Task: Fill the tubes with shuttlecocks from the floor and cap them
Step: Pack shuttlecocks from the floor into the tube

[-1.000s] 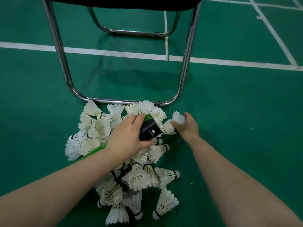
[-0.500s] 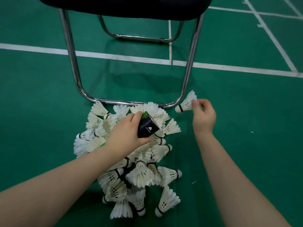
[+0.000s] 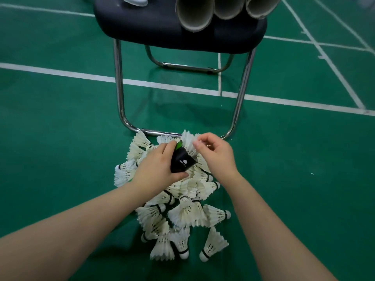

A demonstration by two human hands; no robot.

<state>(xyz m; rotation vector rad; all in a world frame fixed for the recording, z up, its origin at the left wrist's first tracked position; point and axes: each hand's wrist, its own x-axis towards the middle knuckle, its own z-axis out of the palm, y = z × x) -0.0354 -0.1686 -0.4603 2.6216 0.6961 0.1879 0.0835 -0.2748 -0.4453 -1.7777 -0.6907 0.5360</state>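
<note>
Left hand (image 3: 156,169) round tube (image 3: 181,163); green floor (image 3: 60,138)

Dark padded chair (image 3: 154,27) at my twelve o'clock, chrome legs (image 3: 117,78), green court floor (image 3: 60,138) around me, white lines (image 3: 60,72) from nine to three o'clock.

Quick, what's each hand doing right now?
Left hand: grips the black tube.
Right hand: pinches a shuttlecock at the tube's mouth.

Even overhead light, wide-angle edge distortion
</note>
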